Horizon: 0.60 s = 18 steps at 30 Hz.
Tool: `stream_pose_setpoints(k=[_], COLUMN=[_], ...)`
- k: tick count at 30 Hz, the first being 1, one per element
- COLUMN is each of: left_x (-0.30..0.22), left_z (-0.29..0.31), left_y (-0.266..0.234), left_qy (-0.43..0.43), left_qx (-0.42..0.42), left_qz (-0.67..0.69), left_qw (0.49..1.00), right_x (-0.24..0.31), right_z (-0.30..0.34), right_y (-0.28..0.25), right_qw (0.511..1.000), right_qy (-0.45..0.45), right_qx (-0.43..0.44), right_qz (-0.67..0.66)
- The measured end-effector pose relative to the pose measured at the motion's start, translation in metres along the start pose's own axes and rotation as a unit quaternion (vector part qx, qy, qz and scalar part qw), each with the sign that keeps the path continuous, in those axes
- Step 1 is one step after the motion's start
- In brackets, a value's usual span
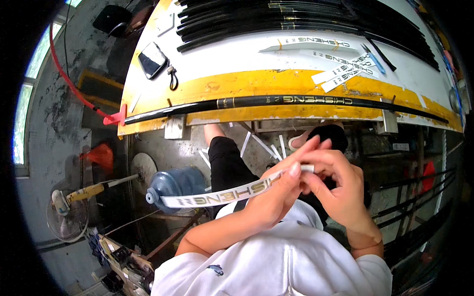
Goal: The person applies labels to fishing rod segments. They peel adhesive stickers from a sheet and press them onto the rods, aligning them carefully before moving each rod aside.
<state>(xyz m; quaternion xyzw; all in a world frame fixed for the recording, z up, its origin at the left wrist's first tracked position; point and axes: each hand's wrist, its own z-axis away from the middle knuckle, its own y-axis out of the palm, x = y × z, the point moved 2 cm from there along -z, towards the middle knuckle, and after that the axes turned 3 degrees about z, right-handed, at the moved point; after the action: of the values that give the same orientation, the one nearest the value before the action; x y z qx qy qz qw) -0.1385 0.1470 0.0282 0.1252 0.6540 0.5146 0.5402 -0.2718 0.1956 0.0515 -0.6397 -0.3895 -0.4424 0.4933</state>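
Note:
A long white sticker strip [217, 197] with gold and dark lettering hangs in front of my chest, bending down toward the left. My left hand [280, 193] pinches it between thumb and fingers near its right end. Right at that end, my right hand [340, 185] has its thumb and forefinger closed on the strip's tip, close against the left fingers. Beyond both hands, a black tapered rod [252, 102] with gold bands and lettering lies along the table's near edge, resting on metal supports [175, 127]. Neither hand touches it.
More black rods [306, 24] lie bundled across the far side of the table [207, 79]. Loose sticker strips [345, 74], a light-blue cutter [376, 61] and a phone [152, 60] lie there too. Left of my legs are a blue water jug [180, 185] and a fan [66, 214].

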Motion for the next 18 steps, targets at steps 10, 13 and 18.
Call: stream_pose_setpoints(k=[10,13,18], left_x=[0.009,0.013,0.016], left_z=[0.020,0.025,0.029], left_y=[0.001,0.001,0.003], left_qy=[0.079,0.082,0.081], left_qx=[0.005,-0.002,-0.019], left_qz=[0.043,0.059,0.065], left_qw=[0.996,0.995,0.994], right_x=[-0.002,-0.004,-0.004], right_z=[0.014,0.022,0.031], right_y=[0.018,0.022,0.027], right_qw=[0.919,0.896,0.860], right_qy=[-0.235,-0.266,-0.333], right_qx=[-0.047,-0.050,-0.079], right_qz=[0.314,0.352,0.378])
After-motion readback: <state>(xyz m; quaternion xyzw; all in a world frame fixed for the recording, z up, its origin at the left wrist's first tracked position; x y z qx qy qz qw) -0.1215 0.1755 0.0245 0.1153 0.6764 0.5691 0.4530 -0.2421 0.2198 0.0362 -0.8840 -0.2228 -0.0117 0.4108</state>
